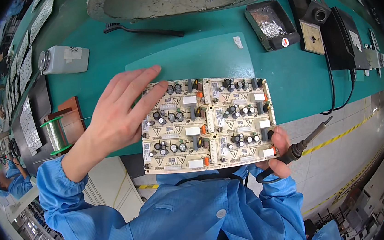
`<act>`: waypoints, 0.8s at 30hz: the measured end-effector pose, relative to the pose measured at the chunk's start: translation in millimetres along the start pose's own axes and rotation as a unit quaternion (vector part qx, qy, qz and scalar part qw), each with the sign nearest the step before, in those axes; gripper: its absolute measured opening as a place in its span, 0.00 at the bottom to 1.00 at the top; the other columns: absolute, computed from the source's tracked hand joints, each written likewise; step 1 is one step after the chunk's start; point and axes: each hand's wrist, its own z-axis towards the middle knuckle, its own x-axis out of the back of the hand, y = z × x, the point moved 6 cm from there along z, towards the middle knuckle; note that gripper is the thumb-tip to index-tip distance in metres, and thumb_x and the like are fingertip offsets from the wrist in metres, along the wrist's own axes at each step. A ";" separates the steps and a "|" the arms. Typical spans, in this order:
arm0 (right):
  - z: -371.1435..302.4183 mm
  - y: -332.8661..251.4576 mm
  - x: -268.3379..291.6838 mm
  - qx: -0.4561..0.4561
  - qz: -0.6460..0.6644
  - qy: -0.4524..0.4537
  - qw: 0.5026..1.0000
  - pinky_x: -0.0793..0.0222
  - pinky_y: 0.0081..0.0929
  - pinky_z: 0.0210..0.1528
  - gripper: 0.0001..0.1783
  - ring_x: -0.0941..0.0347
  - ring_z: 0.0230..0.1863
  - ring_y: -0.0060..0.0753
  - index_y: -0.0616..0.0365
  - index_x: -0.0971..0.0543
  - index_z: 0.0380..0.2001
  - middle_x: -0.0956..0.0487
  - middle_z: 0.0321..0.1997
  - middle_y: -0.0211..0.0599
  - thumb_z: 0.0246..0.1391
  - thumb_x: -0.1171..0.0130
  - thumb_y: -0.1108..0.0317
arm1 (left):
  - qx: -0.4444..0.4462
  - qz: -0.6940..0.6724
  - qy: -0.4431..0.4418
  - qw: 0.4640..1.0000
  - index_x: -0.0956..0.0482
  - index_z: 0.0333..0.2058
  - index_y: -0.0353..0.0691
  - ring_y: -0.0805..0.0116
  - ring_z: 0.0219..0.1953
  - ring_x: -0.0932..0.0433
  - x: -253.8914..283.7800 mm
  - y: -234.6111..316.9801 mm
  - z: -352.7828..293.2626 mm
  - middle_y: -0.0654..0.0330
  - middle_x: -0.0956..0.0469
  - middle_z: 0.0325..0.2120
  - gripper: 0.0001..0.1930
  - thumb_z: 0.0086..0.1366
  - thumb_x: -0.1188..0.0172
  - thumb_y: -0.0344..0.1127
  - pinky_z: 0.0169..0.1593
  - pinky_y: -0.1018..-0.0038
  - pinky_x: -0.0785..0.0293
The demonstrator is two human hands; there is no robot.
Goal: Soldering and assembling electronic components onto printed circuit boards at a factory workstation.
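A cream circuit board panel (212, 127) lies face up in front of me, its several repeated sections crowded with capacitors, white blocks and orange parts. My left hand (119, 104) reaches over its upper left corner with fingers stretched out; the fingertips are at or just above the board, and I cannot tell if they press on it. At the lower right corner, my right hand (279, 145) grips the panel's edge. That same hand also holds a soldering iron (292, 154), its tip pointing up and right, away from the board. Some right fingers are hidden under the panel.
Solder wire spool (55, 135) stands at the left, below a white bottle (68, 59). A black brush (144, 30) lies behind the panel. Right of it are a black tray (271, 25) with solder scraps and a soldering station (343, 36); its cable hangs over the green table's (219, 22) edge.
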 end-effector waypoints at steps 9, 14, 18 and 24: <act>27.2 -17.6 0.9 0.026 0.150 0.101 0.983 0.39 0.51 0.62 0.32 0.34 0.60 0.56 0.56 0.37 0.59 0.35 0.60 0.63 0.47 0.48 0.67 | -0.093 -0.138 0.153 0.974 0.24 0.36 0.31 0.54 0.38 0.21 -2.8 3.3 10.8 0.49 0.21 0.38 0.18 0.44 0.36 0.32 0.41 0.64 0.24; 100.2 -87.7 -28.9 0.279 -0.286 0.190 0.897 0.27 0.44 0.51 0.26 0.28 0.54 0.53 0.48 0.41 0.50 0.35 0.60 0.66 0.52 0.43 0.80 | 0.021 -0.356 0.173 0.918 0.22 0.35 0.31 0.61 0.33 0.19 0.5 9.4 6.8 0.50 0.19 0.31 0.13 0.49 0.33 0.28 0.36 0.71 0.23; 131.2 -87.5 -30.7 0.273 -0.299 0.149 0.902 0.36 0.45 0.60 0.24 0.34 0.60 0.54 0.55 0.39 0.50 0.38 0.62 0.64 0.52 0.44 0.81 | 0.245 -0.556 0.171 0.776 0.23 0.42 0.29 0.71 0.36 0.22 -15.6 8.0 -0.8 0.56 0.19 0.35 0.15 0.56 0.35 0.30 0.42 0.73 0.25; 112.6 -97.1 1.3 0.278 -0.340 0.228 0.869 0.32 0.33 0.46 0.36 0.25 0.39 0.40 0.68 0.30 0.51 0.22 0.36 0.49 0.64 0.65 0.41 | 0.410 -0.642 0.103 0.640 0.27 0.48 0.29 0.71 0.42 0.23 -44.8 -10.0 -43.0 0.55 0.22 0.43 0.20 0.62 0.39 0.37 0.45 0.73 0.26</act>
